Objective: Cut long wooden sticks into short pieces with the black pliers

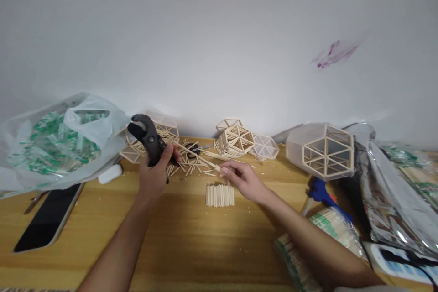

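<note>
My left hand (154, 174) is closed round the black handles of a cutter (148, 138), held upright over the wooden table (178, 237). My right hand (242, 177) pinches one end of a thin wooden stick (201, 160) whose other end reaches toward the cutter's jaws. Just below my right hand lies a neat row of short cut sticks (219, 195). Loose stick offcuts (191, 168) are scattered between my hands.
Stick-built polyhedron frames (236, 139) stand along the wall, a larger one (321, 149) at right. A plastic bag (58, 146) and a phone (49, 219) lie left. A blue glue gun (320, 191), packs of sticks (328, 228) and a foil bag (390, 200) crowd the right.
</note>
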Demonstrator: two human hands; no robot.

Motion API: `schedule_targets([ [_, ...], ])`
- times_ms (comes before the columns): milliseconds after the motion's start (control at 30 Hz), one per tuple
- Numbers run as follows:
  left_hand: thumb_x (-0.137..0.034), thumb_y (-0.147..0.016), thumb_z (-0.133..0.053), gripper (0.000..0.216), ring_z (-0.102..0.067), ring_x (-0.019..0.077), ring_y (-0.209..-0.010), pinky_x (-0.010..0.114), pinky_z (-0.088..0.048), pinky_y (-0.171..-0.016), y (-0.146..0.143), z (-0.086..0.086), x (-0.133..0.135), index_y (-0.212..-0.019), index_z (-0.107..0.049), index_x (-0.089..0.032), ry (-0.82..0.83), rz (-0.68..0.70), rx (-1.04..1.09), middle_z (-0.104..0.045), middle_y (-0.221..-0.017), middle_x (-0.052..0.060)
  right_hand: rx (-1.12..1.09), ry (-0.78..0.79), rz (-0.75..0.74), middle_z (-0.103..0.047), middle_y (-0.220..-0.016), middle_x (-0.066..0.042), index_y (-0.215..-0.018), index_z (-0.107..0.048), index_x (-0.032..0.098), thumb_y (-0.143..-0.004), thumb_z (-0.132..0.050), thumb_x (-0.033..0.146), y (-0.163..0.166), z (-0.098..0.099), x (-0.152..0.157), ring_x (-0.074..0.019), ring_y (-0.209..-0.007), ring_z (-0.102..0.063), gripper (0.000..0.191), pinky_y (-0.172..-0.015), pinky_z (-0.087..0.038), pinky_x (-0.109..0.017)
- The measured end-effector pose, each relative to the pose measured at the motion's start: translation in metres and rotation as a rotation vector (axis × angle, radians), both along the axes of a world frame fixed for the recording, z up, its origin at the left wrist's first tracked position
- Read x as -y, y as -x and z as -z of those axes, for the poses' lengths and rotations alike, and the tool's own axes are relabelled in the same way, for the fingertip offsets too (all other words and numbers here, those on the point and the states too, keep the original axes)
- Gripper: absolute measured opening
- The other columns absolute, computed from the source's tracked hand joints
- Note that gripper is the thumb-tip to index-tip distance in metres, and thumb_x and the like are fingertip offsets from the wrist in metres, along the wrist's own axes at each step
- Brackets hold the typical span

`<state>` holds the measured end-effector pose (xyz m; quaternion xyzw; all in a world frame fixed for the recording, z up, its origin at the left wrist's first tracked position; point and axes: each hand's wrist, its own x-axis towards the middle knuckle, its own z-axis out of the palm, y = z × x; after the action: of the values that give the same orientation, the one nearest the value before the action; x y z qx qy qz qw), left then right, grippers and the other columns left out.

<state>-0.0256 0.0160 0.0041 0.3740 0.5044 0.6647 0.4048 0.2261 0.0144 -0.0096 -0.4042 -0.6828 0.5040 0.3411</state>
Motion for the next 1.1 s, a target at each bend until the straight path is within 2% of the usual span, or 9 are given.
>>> schedule_targets([
  [133,-0.052,-0.089,-0.064,0.038,-0.064,0.0166,-0.072,0.03,-0.053,-0.072,-0.002,0.002,0.006,-0.101,-0.068,-0.016,-0.031,0.136,-0.096,-0.069,-0.08,0.004,-0.107,0.073,0.095,-0.071,-0.083,-0.005,-0.097,-0.068,0.017,-0.092,-0.063,0.054,0.001,-0.004,-0.003,-0.0123,-0.057,-0.053,0.037,-0.052,-0.038,-0.024],
  [233,-0.051,-0.092,-0.059,0.039,-0.064,0.0182,-0.074,0.031,-0.052,-0.072,-0.003,0.005,0.009,-0.114,-0.064,-0.018,-0.002,0.194,-0.425,-0.069,-0.083,0.004,-0.224,0.181,0.122,-0.07,-0.083,-0.005,-0.097,-0.069,0.018,-0.087,-0.069,0.054,0.002,-0.006,-0.005,-0.0115,-0.056,-0.051,0.037,-0.048,-0.035,-0.023],
  [333,-0.048,-0.093,-0.057,0.038,-0.067,0.022,-0.082,0.034,-0.052,-0.076,-0.006,0.006,0.01,-0.119,-0.062,-0.021,0.043,0.221,-0.826,-0.072,-0.093,0.005,-0.298,0.215,0.133,-0.07,-0.082,-0.004,-0.099,-0.071,0.018,-0.083,-0.075,0.052,0.0,-0.007,-0.005,-0.0108,-0.056,-0.05,0.037,-0.048,-0.036,-0.022],
  [433,-0.046,-0.094,-0.053,0.039,-0.068,0.0261,-0.096,0.039,-0.052,-0.085,-0.01,0.007,0.009,-0.124,-0.058,-0.021,0.047,0.257,-1.016,-0.072,-0.109,0.009,-0.306,0.179,0.14,-0.07,-0.082,-0.004,-0.1,-0.071,0.018,-0.083,-0.075,0.05,0.0,-0.008,-0.005,-0.0108,-0.057,-0.051,0.036,-0.048,-0.037,-0.022],
  [600,-0.043,-0.095,-0.051,0.044,-0.066,0.0285,-0.111,0.043,-0.051,-0.096,-0.017,0.01,0.01,-0.132,-0.056,-0.019,-0.022,0.375,-1.085,-0.069,-0.125,0.013,-0.246,0.098,0.151,-0.07,-0.08,-0.004,-0.104,-0.071,0.019,-0.084,-0.073,0.055,0.002,-0.009,-0.003,-0.0132,-0.061,-0.056,0.041,-0.058,-0.048,-0.027],
  [700,-0.04,-0.097,-0.05,0.045,-0.063,0.0273,-0.118,0.043,-0.049,-0.102,-0.021,0.008,0.013,-0.139,-0.054,-0.023,-0.066,0.481,-1.08,-0.065,-0.133,0.012,-0.251,0.078,0.143,-0.071,-0.079,-0.004,-0.103,-0.07,0.019,-0.082,-0.073,0.058,0.004,-0.007,-0.004,-0.0133,-0.059,-0.057,0.044,-0.059,-0.05,-0.028],
  [833,-0.038,-0.099,-0.048,0.05,-0.064,0.0263,-0.119,0.041,-0.049,-0.101,-0.023,0.006,0.017,-0.148,-0.047,-0.029,-0.062,0.579,-1.081,-0.063,-0.137,0.01,-0.256,0.073,0.137,-0.071,-0.077,-0.004,-0.1,-0.071,0.018,-0.085,-0.073,0.053,0.003,-0.006,-0.004,-0.0115,-0.055,-0.053,0.038,-0.055,-0.046,-0.026],
  [1100,-0.042,-0.101,-0.044,0.056,-0.063,0.0277,-0.121,0.042,-0.051,-0.099,-0.027,0.004,0.02,-0.156,-0.036,-0.032,-0.011,0.601,-1.112,-0.06,-0.14,0.01,-0.189,0.064,0.179,-0.069,-0.074,-0.004,-0.093,-0.071,0.017,-0.084,-0.07,0.059,0.003,-0.008,-0.003,-0.0124,-0.054,-0.048,0.042,-0.051,-0.04,-0.026],
])
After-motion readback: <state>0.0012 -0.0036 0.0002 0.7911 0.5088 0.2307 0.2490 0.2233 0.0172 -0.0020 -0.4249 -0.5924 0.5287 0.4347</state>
